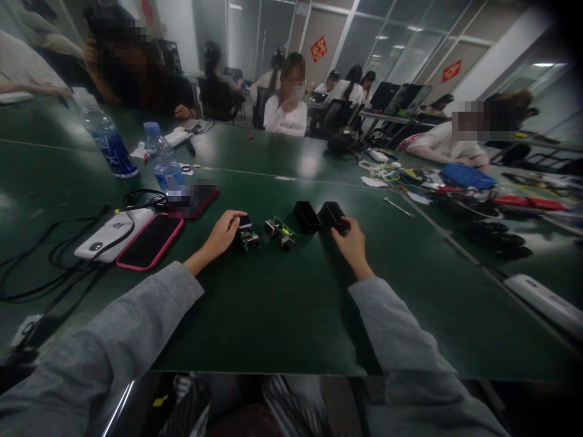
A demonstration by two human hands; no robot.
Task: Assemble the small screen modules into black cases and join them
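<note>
My left hand (223, 235) has its fingertips and thumb on the upper left edge of a small circuit board (248, 238), which carries a dark panel at its far end. Just right of that board lies a second circuit board (281, 233) with green and yellow parts, untouched. Further right, a black open box-shaped casing (308, 216) rests on the table. Beside it, my right hand (351, 243) grips the near right end of another black casing (332, 213), thumb on the near side. The undersides of both held things are hidden.
On the left are a pink-edged phone (150, 243), a white power bank (113, 237), black cables and two plastic bottles (164, 161). Tangled wires and a blue tray (468, 176) lie at the right, with a white power strip (544, 297) nearer. Several people sit around.
</note>
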